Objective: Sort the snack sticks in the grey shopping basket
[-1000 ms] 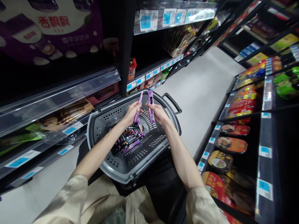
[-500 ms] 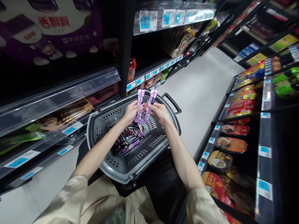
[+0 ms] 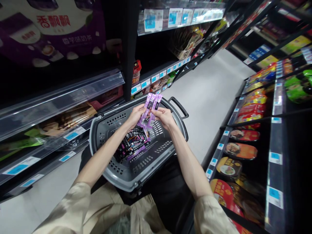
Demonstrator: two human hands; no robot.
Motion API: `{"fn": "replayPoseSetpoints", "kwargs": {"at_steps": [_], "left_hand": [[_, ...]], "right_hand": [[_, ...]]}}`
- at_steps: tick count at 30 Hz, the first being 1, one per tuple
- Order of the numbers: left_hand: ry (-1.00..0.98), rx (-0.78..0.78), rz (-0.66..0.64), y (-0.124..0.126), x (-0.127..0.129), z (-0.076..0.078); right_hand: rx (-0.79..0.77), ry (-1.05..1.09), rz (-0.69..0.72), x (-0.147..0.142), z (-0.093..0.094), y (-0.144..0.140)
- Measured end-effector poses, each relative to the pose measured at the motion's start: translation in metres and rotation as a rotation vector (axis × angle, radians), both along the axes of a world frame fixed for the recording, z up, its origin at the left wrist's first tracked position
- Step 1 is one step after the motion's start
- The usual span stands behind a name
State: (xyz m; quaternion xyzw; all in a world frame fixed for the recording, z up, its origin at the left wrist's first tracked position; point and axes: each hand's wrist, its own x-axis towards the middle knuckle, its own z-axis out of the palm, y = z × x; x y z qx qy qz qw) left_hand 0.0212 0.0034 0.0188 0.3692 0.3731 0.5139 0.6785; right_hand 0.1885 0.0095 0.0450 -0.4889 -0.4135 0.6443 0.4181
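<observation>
We see the black metal shelving (image 3: 126, 58) first, tall and hard-edged to the left of the basket, its tiers fronted by clear glossy plastic strips (image 3: 60, 97) with small blue-and-white price tags. Above and left of the basket sits a big purple printed carton (image 3: 53, 29), smooth and boxy. To the right of the basket, across the pale matte floor (image 3: 209, 87), a second dark rack (image 3: 275, 136) carries round foil-lidded bowls and shiny crinkled bags in red, yellow and green.

The basket (image 3: 117, 172) itself is grey moulded plastic, oval, with rounded rim, slotted perforated walls and a thin black loop handle (image 3: 180, 107) at its far end. It rests on our lap, against loose beige fabric sleeves. In its bottom lies a heap of slim black and purple sachets (image 3: 133, 144), glossy and flat.

Over the basket's far half, our left hand (image 3: 135, 114) and right hand (image 3: 165, 117) meet, both pinched closed around 1 small fan of purple stick packets (image 3: 149, 109). These are long, narrow, flat foil sticks with crimped ends, tilted up and away from us, just above the heap and inside the basket's rim line.
</observation>
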Motion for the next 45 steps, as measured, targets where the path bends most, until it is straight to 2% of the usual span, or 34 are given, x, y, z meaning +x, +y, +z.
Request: {"fn": "replayPoseSetpoints", "kwargs": {"at_steps": [5,10,17,21,30,37,40,45], "left_hand": [[0.169,0.139,0.025,0.003,-0.010,-0.003],[0.346,0.258,0.018,0.012,-0.030,-0.006],[0.596,0.186,0.063,0.014,-0.053,-0.004],[0.609,0.219,0.072,0.014,-0.056,-0.003],[0.608,0.244,0.004,0.010,-0.049,-0.001],[0.567,0.295,0.004,0.013,-0.050,0.001],[0.613,0.314,0.033,0.016,-0.058,0.000],[0.635,0.239,0.121,0.022,-0.066,-0.006]], "right_hand": [[-0.042,0.119,0.005,-0.013,-0.001,-0.008],[-0.051,0.180,-0.090,-0.032,-0.011,-0.018],[-0.091,0.254,-0.227,-0.058,-0.035,-0.040],[-0.074,0.270,-0.289,-0.067,-0.043,-0.048],[-0.061,0.201,-0.300,-0.075,-0.052,-0.052],[-0.058,0.130,-0.351,-0.074,-0.052,-0.042],[-0.015,0.095,-0.360,-0.066,-0.050,-0.032],[0.053,0.153,-0.434,-0.058,-0.046,-0.023]]}}
